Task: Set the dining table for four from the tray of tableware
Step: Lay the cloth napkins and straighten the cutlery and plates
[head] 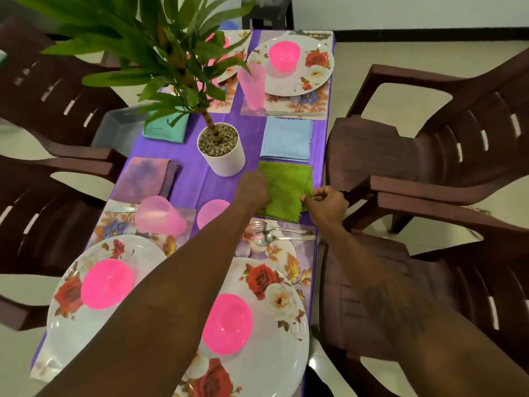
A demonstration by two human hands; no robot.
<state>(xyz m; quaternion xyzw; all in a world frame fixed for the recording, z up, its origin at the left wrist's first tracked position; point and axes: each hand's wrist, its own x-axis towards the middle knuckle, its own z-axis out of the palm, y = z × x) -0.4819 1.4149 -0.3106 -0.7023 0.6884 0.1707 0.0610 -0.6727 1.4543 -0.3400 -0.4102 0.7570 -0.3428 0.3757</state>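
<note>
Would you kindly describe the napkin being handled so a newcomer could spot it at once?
Start at the white plant pot on the purple table. Beside it, along the right edge, lie two napkins. Yours is the nearer, green napkin with zigzag edges, held by the left hand and right hand; the blue napkin beyond is untouched.

Four floral plates (290, 84) (229, 74) (65, 325) (266, 362), four pink bowls (284, 57) (221, 41) (108, 283) (227, 323), four napkins (286, 141) (166, 130) (143, 179) (286, 184), four chairs (429, 156) (43, 81) (34, 219) (400, 296).
</note>
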